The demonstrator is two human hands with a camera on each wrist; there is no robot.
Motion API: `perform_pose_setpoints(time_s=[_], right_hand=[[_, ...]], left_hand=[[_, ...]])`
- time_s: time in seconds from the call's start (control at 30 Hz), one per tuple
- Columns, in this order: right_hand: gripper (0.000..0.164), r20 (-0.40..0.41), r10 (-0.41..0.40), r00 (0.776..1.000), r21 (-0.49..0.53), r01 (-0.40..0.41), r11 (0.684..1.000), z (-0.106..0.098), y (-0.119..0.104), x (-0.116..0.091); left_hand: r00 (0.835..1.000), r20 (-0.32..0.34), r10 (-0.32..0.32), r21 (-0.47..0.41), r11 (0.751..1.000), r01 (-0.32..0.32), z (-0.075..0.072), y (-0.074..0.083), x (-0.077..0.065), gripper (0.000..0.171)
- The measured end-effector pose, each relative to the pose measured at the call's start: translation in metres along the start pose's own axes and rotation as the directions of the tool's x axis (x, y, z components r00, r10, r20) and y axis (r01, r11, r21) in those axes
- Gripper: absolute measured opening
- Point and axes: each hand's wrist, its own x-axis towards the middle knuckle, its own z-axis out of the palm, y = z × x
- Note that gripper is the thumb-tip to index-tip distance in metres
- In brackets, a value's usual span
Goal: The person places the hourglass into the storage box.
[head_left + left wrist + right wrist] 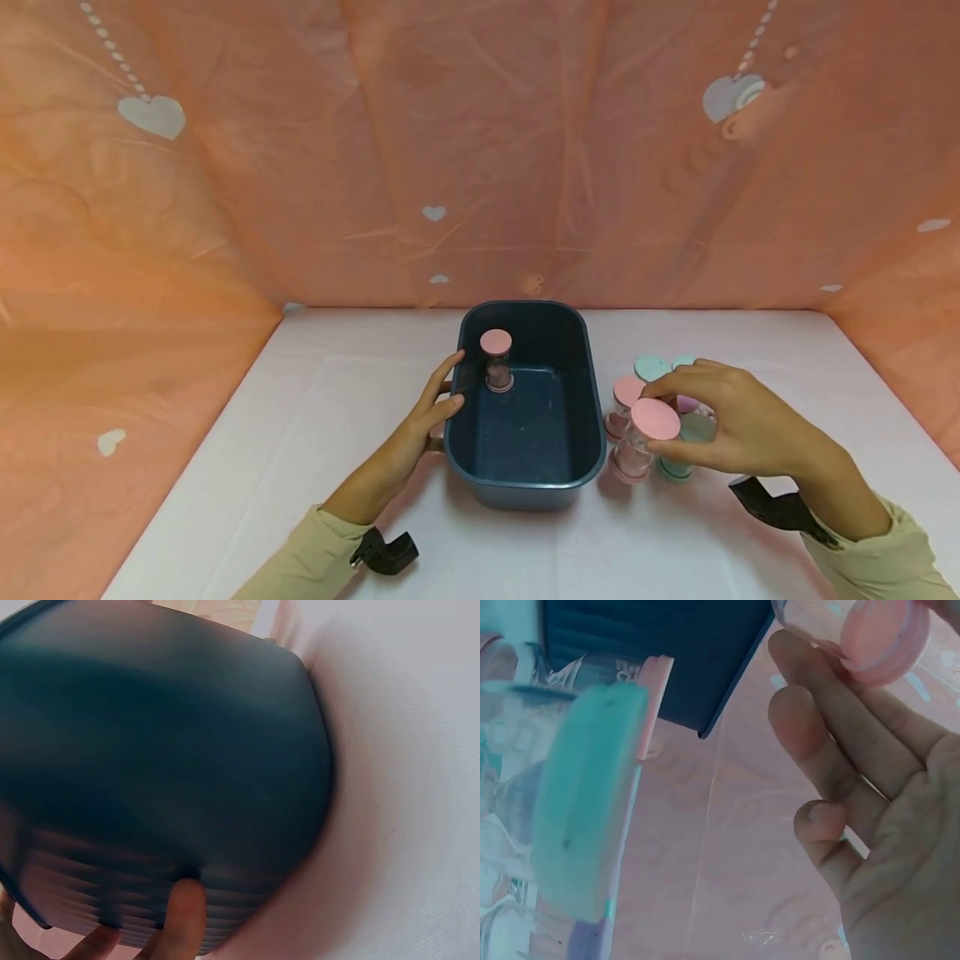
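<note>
A dark blue bin [525,483] stands on the white table. Inside it, toward the far left, a pink-capped sand timer [498,367] stands upright. My left hand [408,442] rests against the bin's left side, its fingertips [186,907] touching the ribbed outer wall. To the right of the bin, my right hand [738,421] pinches another pink-capped sand timer [645,437] by its top between thumb and fingers. This timer is slightly tilted. In the right wrist view, its pink cap [885,641] shows beyond the extended lower fingers.
Beside and partly under the right hand stand more sand timers: a pink one [627,392], a dark green one [697,429] and a light teal one [652,367]. A purple one [686,404] is mostly hidden. Orange cloth [487,167] with pale hearts encloses the table's back and sides.
</note>
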Motion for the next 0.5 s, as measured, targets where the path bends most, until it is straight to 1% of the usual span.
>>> perform_pose_setpoints(time_s=[0.13, 0.27, 0.37, 0.5], right_hand=[[0.054, 0.007, -0.002, 1.000, 0.013, 0.002, 1.000, -0.0017, -0.0005, 0.0002], [0.052, 0.007, 0.007, 1.000, -0.001, -0.007, 1.000, -0.0028, -0.0020, 0.0009], [0.049, 0.008, 0.037, 0.999, -0.017, -0.037, 0.999, -0.0034, -0.0043, 0.0014], [0.050, 0.017, 0.095, 0.995, -0.040, -0.095, 0.995, -0.0039, -0.0087, 0.0020]], left_hand=[[1.000, -0.004, -0.003, -0.001, 1.000, 0.003, 0.0002, -0.0004, -0.0006, 0.056], [1.000, -0.001, 0.001, -0.005, 1.000, -0.001, 0.0004, 0.0006, -0.0002, 0.056], [1.000, -0.001, 0.007, -0.006, 1.000, -0.007, 0.0000, 0.0007, 0.0003, 0.056], [1.000, -0.002, 0.011, -0.012, 1.000, -0.011, -0.0006, -0.0010, 0.0002, 0.057]])
